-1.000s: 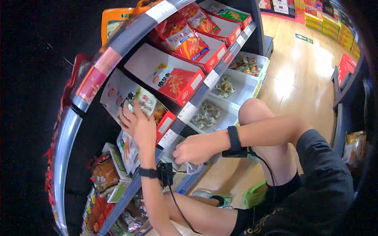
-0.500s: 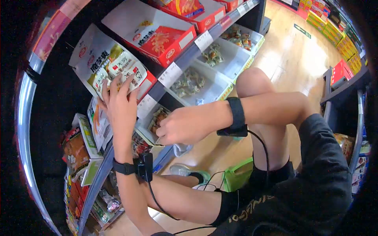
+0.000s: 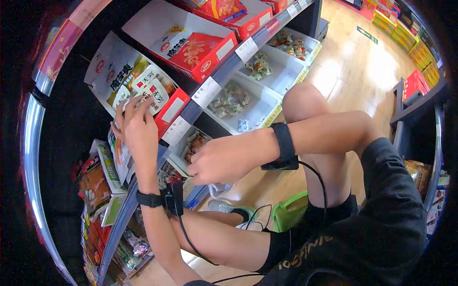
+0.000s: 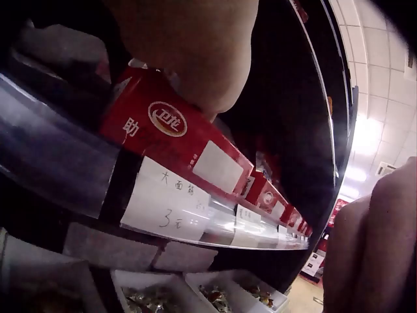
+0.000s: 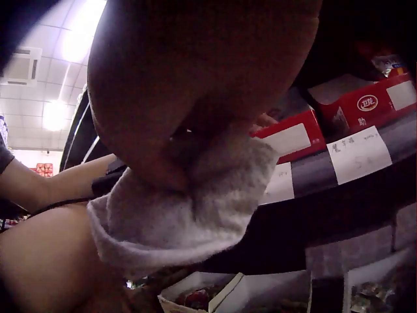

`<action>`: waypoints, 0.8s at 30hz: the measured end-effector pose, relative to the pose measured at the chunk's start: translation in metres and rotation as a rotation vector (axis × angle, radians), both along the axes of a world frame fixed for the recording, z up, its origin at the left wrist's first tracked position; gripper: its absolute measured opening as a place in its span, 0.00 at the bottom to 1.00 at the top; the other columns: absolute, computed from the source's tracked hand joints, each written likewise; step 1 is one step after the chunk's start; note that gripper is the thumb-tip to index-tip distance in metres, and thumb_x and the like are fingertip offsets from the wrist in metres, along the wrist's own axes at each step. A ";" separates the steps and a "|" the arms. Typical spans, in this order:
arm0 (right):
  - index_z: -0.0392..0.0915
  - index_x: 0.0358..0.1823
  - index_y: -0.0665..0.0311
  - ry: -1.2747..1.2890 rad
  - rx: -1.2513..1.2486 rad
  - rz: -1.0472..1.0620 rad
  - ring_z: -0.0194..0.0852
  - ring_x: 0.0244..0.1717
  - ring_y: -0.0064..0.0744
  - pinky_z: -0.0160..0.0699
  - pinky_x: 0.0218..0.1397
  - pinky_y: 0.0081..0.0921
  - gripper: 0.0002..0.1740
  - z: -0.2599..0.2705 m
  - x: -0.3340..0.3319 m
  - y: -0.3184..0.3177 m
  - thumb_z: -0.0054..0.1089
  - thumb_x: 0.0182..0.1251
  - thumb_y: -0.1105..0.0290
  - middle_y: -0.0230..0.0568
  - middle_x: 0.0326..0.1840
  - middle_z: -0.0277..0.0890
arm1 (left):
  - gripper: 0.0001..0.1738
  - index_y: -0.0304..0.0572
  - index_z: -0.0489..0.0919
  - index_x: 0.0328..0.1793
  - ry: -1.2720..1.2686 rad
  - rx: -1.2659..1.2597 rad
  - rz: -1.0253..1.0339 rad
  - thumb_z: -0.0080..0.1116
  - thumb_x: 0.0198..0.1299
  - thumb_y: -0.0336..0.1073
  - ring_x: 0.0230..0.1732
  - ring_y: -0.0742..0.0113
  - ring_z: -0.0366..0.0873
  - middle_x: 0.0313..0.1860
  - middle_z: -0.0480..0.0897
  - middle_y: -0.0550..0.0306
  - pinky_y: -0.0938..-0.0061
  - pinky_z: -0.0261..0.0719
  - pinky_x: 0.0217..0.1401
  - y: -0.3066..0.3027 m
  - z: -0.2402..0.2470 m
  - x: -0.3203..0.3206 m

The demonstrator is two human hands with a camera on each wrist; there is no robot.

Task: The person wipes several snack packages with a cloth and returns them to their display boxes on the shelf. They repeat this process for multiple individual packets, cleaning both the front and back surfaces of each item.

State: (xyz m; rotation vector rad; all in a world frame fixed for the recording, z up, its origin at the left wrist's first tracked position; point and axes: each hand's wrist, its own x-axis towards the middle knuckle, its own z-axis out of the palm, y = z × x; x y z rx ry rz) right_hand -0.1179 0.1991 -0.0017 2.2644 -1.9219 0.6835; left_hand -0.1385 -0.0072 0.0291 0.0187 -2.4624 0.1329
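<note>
- Head: left hand, fingers loosely spread, lies over white packets inside red box; probably light, slippery; better pinch one edge.
- Left wrist: above the box, fingertips are hidden.
- Right wrist: before the box, right hand grips cloth, probably soft.

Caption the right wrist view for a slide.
Right hand grips a crumpled grey fabric cloth near shelved red cardboard boxes.

We record: one glossy wood-plank floor, bright with reflected light; one green arrow marking upon it; dark display shelving on one side, a dark shelf unit across the aisle; overhead, white ceiling tiles, glowing lights, one ceiling vent.
</note>
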 end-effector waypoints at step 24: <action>0.76 0.31 0.65 0.035 0.184 0.070 0.77 0.40 0.39 0.80 0.40 0.35 0.09 -0.032 0.024 0.021 0.57 0.52 0.66 0.40 0.35 0.73 | 0.19 0.38 0.79 0.52 -1.219 0.195 -0.496 0.56 0.60 0.42 0.58 0.44 0.73 0.53 0.77 0.41 0.56 0.70 0.63 -0.018 -0.182 0.020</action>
